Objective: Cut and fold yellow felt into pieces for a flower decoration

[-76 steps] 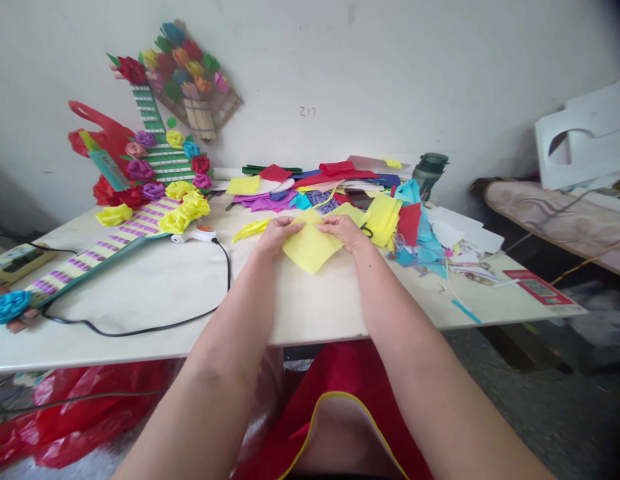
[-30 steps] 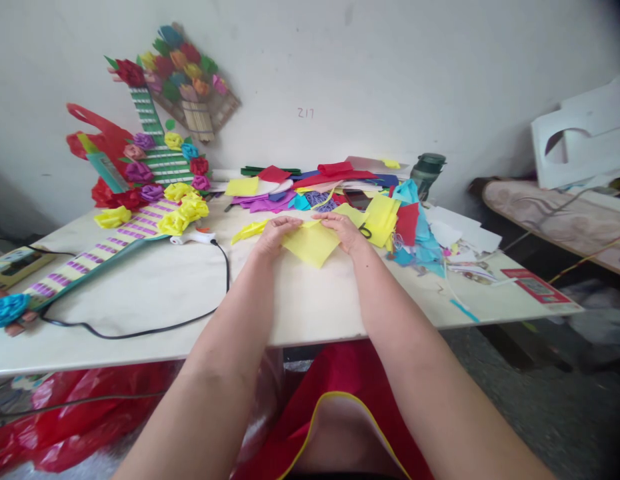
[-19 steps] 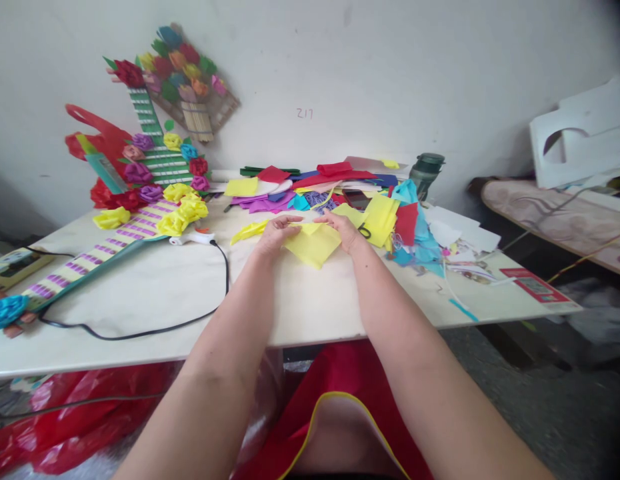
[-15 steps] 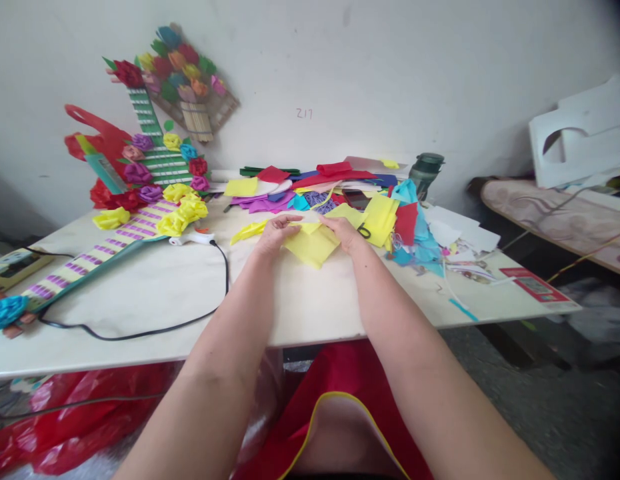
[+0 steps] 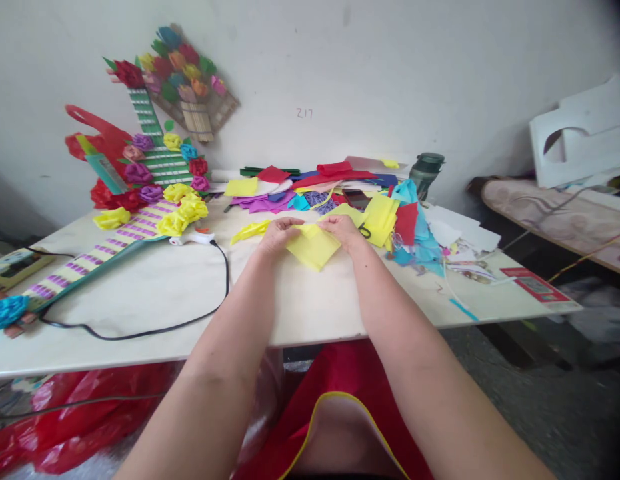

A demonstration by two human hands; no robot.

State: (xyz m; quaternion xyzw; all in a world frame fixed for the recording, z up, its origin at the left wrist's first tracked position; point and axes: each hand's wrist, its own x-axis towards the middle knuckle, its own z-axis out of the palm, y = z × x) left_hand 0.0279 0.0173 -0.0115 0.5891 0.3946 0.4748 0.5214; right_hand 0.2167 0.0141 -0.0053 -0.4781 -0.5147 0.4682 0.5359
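Observation:
A yellow paper square [image 5: 313, 249] lies on the pale table [image 5: 155, 293], turned like a diamond with one corner toward me. My left hand [image 5: 277, 235] pinches its left upper edge, fingers curled onto the sheet. My right hand [image 5: 344, 230] pinches the right upper edge in the same way. The top corner of the sheet is folded down between the two hands. Both forearms reach forward over the table's near edge.
A heap of coloured paper pieces [image 5: 385, 213] spreads behind and right of my hands. A glue gun [image 5: 193, 236] with a black cord [image 5: 140, 329] lies to the left. Paper-flower decorations [image 5: 155, 167] stand at the far left, a dark green bottle [image 5: 427, 172] at the back.
The yellow sheet's top part has been folded down, so the visible sheet is smaller than 2.5 s ago. Both hands have stayed on its upper edges with small finger movements.

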